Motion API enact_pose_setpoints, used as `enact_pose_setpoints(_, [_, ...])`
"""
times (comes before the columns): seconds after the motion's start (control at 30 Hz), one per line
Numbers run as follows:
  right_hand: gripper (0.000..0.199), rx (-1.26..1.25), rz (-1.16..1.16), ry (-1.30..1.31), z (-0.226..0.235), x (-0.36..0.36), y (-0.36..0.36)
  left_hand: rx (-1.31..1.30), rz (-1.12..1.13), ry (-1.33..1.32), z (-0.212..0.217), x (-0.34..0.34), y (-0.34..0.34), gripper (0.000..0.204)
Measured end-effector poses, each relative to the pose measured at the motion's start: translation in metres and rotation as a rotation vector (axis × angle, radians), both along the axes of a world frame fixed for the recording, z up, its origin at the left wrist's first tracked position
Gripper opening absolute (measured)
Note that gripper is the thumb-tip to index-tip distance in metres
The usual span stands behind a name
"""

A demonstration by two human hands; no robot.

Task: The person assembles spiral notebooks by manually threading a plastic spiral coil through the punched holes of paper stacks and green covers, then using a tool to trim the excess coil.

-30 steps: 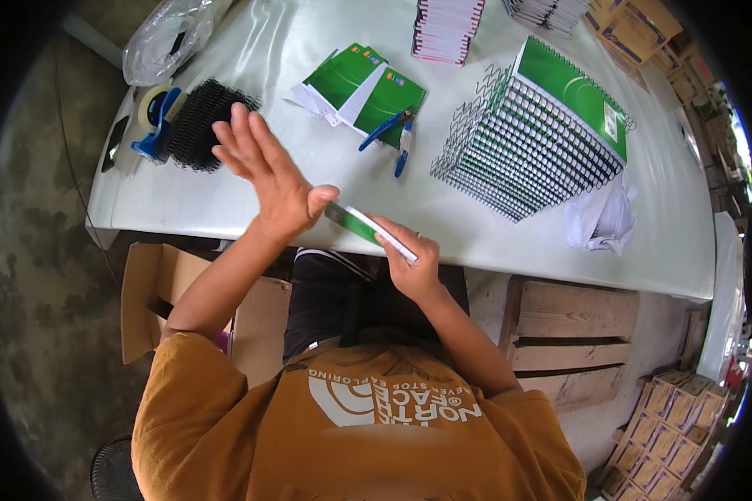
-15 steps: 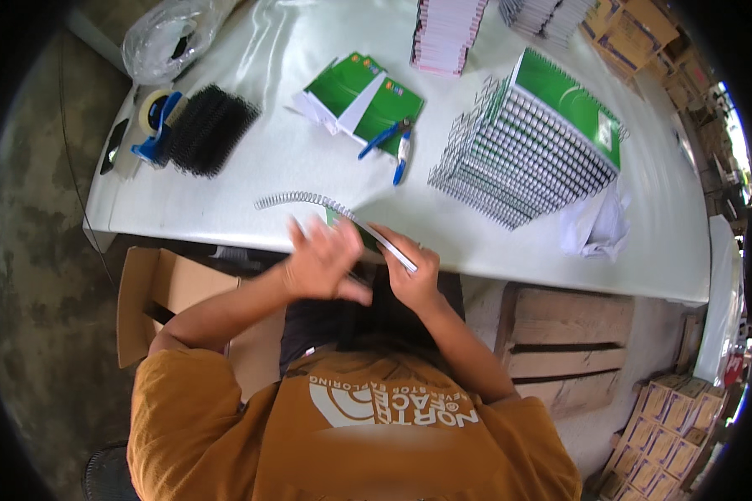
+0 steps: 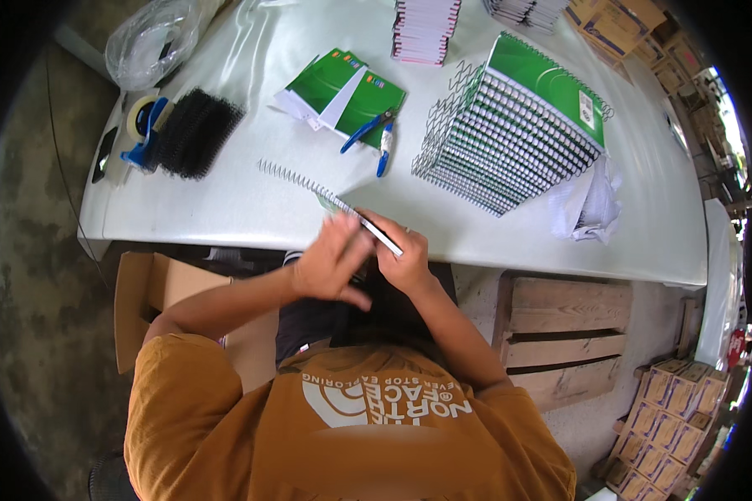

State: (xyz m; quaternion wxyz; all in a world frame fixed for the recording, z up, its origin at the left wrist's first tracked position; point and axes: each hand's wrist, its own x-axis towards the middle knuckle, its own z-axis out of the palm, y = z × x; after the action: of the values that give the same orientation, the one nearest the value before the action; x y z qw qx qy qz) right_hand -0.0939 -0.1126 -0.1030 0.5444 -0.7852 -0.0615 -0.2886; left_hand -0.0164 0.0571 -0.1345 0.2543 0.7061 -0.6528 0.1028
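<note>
My right hand grips a thin notebook, seen edge-on at the table's front edge. A metal spiral coil runs along the notebook's edge, and its free end sticks out past it to the left over the table. My left hand is beside the notebook's edge, close to the coil. Its fingers are stretched out and slightly blurred, with the thumb apart. Whether they touch the coil, I cannot tell. Beyond the coil lie blue-handled pliers, partly on several green notebook covers.
On the white table stand a tall stack of spiral-bound green notebooks, a bundle of black coils, a blue tape dispenser and a pile of page blocks. Crumpled white material lies at right. Below are an open carton and a wooden pallet.
My left hand has come a little to the right, nearer the notebook. The coil's free end, curved before, now lies straighter. The whole view has shifted slightly.
</note>
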Motion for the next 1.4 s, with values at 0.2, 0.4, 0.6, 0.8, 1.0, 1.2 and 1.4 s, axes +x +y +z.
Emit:
enact_pose_setpoints(0.2, [0.042,-0.062,0.071,-0.03,0.005,-0.001,0.0,-0.192,0.347,-0.39,0.051,0.031,-0.035,0.123])
enact_pose_setpoints(0.4, [0.052,-0.027,0.113,0.07,0.004,-0.002,-0.005,-0.223,0.125,-0.473,0.062,0.014,-0.034,0.097])
enact_pose_setpoints(0.6, [0.058,0.275,0.163,0.141,0.007,0.008,-0.011,0.02,-0.033,0.014,0.018,-0.019,-0.02,0.103])
enact_pose_setpoints(0.8, [0.057,0.225,0.04,0.205,0.005,0.006,-0.009,0.047,0.254,-0.334,0.102,0.006,-0.058,0.07])
enact_pose_setpoints(1.0, [0.034,0.19,0.204,0.189,-0.005,0.014,-0.017,-0.417,0.441,-0.279,0.084,0.017,-0.081,0.085])
enact_pose_setpoints(1.2, [0.032,0.211,0.166,0.205,0.015,0.008,-0.027,-0.019,0.191,-0.149,0.054,0.0,-0.051,0.056])
enact_pose_setpoints(1.4, [0.012,0.223,0.078,0.268,-0.004,0.013,-0.023,0.228,-0.007,0.173,0.134,0.025,-0.075,0.026])
